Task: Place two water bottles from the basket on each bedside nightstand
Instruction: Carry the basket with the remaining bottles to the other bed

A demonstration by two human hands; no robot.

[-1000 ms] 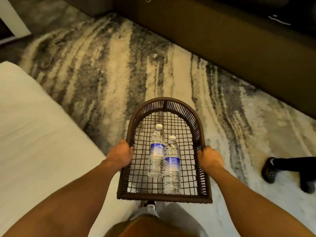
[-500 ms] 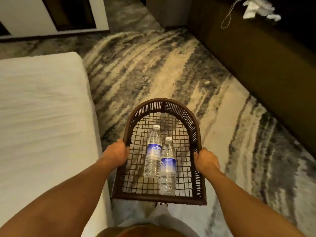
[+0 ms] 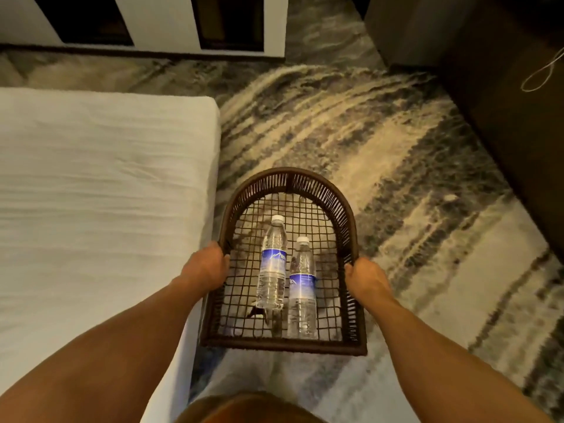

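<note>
Filling the left of the view, a white bed [image 3: 91,184] borders a grey and cream streaked carpet [image 3: 351,141], with a dark cabinet [image 3: 503,132] along the right. Over the carpet, just beside the bed's corner, a dark woven basket [image 3: 290,180] is carried level, its arched end pointing away from the person. The left hand [image 3: 206,267] grips its left rim and the right hand [image 3: 364,277] grips its right rim. Two water bottles [image 3: 272,264] lie side by side, touching, on the mesh floor, long axes running along the basket's length, white caps toward the arched end.
</note>
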